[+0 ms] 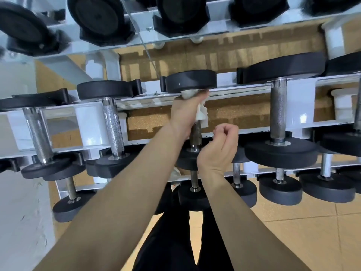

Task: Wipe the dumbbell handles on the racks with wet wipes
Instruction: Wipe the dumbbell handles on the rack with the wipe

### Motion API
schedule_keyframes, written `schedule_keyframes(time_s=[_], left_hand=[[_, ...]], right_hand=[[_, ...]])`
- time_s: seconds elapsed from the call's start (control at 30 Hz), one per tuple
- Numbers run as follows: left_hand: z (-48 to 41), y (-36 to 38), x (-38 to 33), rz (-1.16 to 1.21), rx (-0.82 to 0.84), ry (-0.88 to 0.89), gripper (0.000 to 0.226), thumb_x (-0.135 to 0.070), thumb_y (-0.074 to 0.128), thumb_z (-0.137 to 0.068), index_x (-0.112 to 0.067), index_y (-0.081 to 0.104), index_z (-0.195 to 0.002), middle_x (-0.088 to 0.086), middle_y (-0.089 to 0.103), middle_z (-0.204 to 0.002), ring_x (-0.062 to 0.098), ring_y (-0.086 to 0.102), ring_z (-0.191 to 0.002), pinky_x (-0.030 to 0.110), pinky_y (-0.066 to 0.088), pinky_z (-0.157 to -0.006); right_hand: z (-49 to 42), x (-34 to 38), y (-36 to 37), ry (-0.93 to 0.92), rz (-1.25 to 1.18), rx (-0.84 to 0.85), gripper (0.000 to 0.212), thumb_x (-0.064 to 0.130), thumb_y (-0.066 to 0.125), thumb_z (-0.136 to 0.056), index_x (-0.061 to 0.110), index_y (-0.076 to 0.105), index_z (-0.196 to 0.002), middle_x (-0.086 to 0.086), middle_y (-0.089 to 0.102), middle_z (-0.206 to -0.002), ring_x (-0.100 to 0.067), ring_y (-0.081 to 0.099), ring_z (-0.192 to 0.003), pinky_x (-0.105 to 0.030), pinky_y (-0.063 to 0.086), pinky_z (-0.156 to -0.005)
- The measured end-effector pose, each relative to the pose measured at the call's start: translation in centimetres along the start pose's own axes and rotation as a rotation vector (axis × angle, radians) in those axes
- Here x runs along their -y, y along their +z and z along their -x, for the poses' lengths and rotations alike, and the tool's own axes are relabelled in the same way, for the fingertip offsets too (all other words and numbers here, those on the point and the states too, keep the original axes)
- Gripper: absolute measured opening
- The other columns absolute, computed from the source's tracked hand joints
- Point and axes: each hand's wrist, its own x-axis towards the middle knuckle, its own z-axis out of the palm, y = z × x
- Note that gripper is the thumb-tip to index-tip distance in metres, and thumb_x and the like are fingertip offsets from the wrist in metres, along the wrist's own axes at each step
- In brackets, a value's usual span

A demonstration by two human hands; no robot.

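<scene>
Black dumbbells with knurled steel handles lie across a white rack (91, 126). My left hand (185, 112) grips the upper part of the centre dumbbell's handle (196, 133), with a white wet wipe (201, 112) wrapped between palm and steel, just under the far weight head (190, 81). The wipe's loose end hangs to the right of the hand. My right hand (218, 147) hovers in front of the same handle's lower end, fingers curled in a loose fist, nothing visible in it.
Neighbouring handles stand to the left (113, 126) and right (278, 112) on the same tier. Smaller dumbbells (280, 189) fill the lower tier and larger ones (101, 18) the upper tier. Tan floor tiles and my dark trousers (175, 241) lie below.
</scene>
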Motion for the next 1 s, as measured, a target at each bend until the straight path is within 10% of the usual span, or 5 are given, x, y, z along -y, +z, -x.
schedule_keyframes(time_s=[0.1,0.23,0.67,0.87,1.0], left_hand=[[0.9,0.9,2.6,-0.334,-0.260,0.100,0.033,-0.031,0.077,-0.087,-0.010,0.063,-0.108,0.000,0.067,-0.094,0.019,0.064,-0.083,0.028,0.049,-0.071],[1.7,-0.4,4.3,-0.531,-0.107,-0.045,0.033,-0.016,0.076,-0.087,-0.005,0.063,-0.115,0.008,0.071,-0.099,0.020,0.067,-0.079,0.026,0.053,-0.057],[0.0,-1.5,-0.2,-0.035,0.289,-0.223,0.018,-0.019,0.076,-0.088,-0.017,0.060,-0.079,-0.003,0.052,-0.057,0.009,0.050,-0.047,0.023,0.046,-0.048],[1.2,1.5,0.1,-0.106,-0.228,0.013,0.033,-0.027,0.080,-0.085,-0.013,0.056,-0.102,0.003,0.062,-0.087,0.016,0.060,-0.075,0.027,0.049,-0.068],[2.5,1.7,2.4,-0.274,-0.248,-0.106,0.041,-0.020,0.070,-0.092,-0.009,0.051,-0.127,0.006,0.063,-0.108,0.024,0.060,-0.094,0.034,0.052,-0.079]], right_hand=[[-0.1,0.2,-0.2,-0.004,-0.013,0.022,0.016,0.020,0.041,-0.092,0.013,0.053,-0.086,0.002,0.053,-0.084,-0.006,0.047,-0.077,-0.022,0.037,-0.072],[-0.2,0.1,-0.2,-0.001,-0.017,0.045,0.016,0.023,0.041,-0.091,0.015,0.053,-0.085,0.002,0.056,-0.087,-0.002,0.048,-0.080,-0.024,0.038,-0.075],[-0.1,-0.2,-0.1,-0.030,-0.011,0.039,0.014,0.021,0.041,-0.090,0.025,0.048,-0.079,0.003,0.054,-0.083,-0.002,0.047,-0.079,-0.016,0.033,-0.071],[-0.1,-0.1,-0.2,-0.037,-0.023,0.044,0.013,0.022,0.041,-0.091,0.023,0.049,-0.080,0.006,0.052,-0.081,-0.002,0.046,-0.076,-0.020,0.035,-0.070],[-0.3,0.0,-0.3,-0.036,-0.043,0.044,0.013,0.023,0.041,-0.089,0.020,0.050,-0.082,0.005,0.053,-0.082,-0.006,0.047,-0.077,-0.025,0.037,-0.070]])
